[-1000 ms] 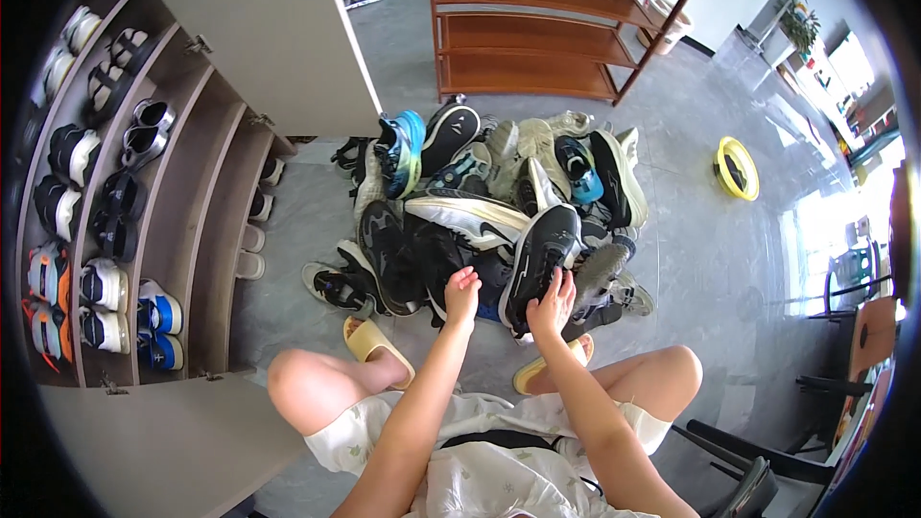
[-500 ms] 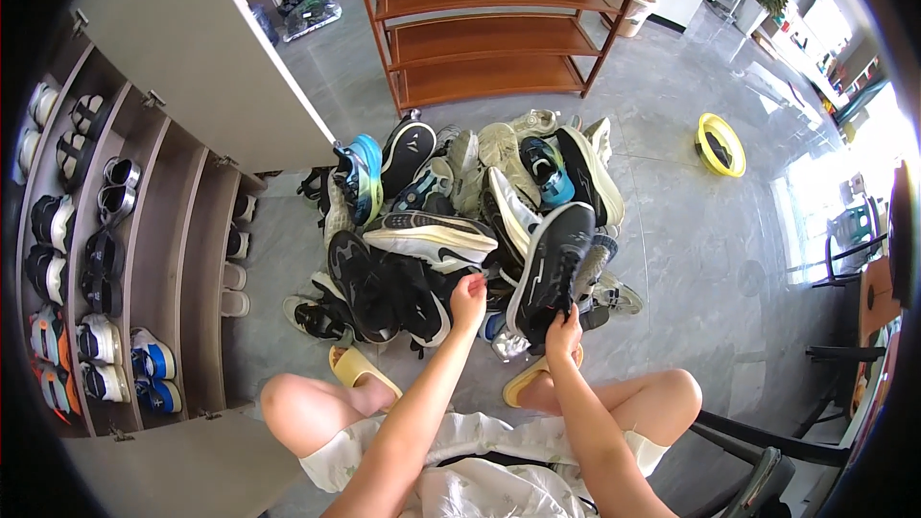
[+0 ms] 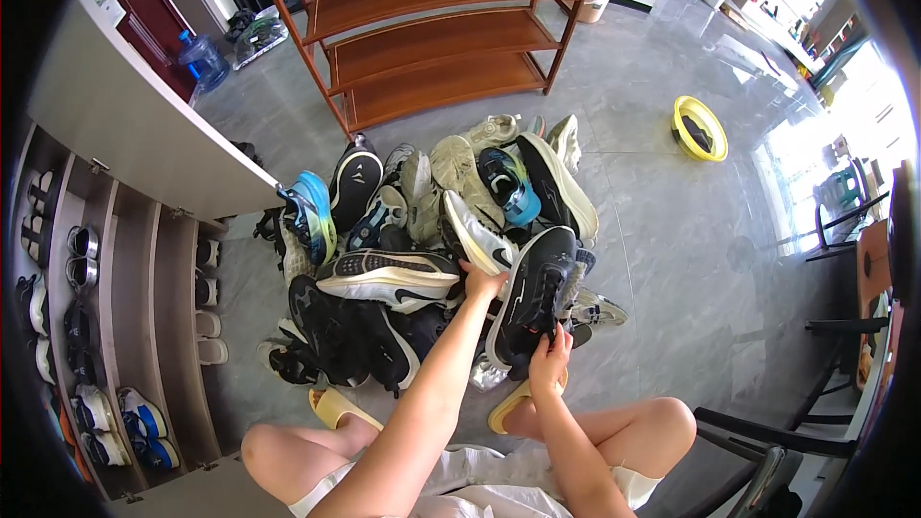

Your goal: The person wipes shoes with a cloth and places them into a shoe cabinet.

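A black sneaker with a pale sole stands heel-down toward me, and my right hand pinches it at the heel. My left hand is against the near end of a white sneaker with a dark curved mark, its fingers curled and partly hidden there. Both shoes are at the front of a heap of mixed shoes on the floor. Just left of my left hand, a sneaker with a cream sole lies on its side. Dark sneakers lie below it, and a blue running shoe tops the left side.
An open cabinet with shoes on its shelves stands at left, its door swung outward. Behind the heap is a brown wooden rack. A yellow basin sits at right, and black chair parts reach in at lower right.
My left hand has moved up and right onto the white sneaker. My right hand still holds the black sneaker. The whole view has shifted and tilted.
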A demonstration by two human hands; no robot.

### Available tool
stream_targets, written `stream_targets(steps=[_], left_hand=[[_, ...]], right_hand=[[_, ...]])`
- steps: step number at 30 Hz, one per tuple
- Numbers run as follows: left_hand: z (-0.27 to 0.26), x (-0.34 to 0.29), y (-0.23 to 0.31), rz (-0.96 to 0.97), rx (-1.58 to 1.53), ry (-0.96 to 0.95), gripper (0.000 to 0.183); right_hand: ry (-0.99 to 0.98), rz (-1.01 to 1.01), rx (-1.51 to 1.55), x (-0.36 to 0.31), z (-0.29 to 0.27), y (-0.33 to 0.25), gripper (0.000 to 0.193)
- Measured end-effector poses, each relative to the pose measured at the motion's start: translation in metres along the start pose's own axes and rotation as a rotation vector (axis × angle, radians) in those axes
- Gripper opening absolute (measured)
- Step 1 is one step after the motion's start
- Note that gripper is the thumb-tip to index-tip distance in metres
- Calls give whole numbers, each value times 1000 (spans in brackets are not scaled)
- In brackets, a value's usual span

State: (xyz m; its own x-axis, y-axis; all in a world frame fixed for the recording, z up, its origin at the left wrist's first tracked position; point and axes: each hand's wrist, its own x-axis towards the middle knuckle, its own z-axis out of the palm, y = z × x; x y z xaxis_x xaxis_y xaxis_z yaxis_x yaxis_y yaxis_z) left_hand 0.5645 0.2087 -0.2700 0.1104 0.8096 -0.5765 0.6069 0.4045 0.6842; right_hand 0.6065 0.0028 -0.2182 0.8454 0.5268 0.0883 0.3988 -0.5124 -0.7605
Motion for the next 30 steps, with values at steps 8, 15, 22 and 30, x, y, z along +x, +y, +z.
stream_targets(steps=[8,15,22,30], left_hand=[[-12,-22,10,-69,-72,103,111],[-45,-52,6,215,-73,263,106],[-117,-102,-6,184,-281,219,89],[-201,-178,-77,219,-530,141,79]], right_hand=[[12,-6,42,8,-22,-2,37],[-23,32,40,2,-45,-16,36],[59,-154,109,-5,-63,-31,34],[-128,240,449,-37,-73,14,38]])
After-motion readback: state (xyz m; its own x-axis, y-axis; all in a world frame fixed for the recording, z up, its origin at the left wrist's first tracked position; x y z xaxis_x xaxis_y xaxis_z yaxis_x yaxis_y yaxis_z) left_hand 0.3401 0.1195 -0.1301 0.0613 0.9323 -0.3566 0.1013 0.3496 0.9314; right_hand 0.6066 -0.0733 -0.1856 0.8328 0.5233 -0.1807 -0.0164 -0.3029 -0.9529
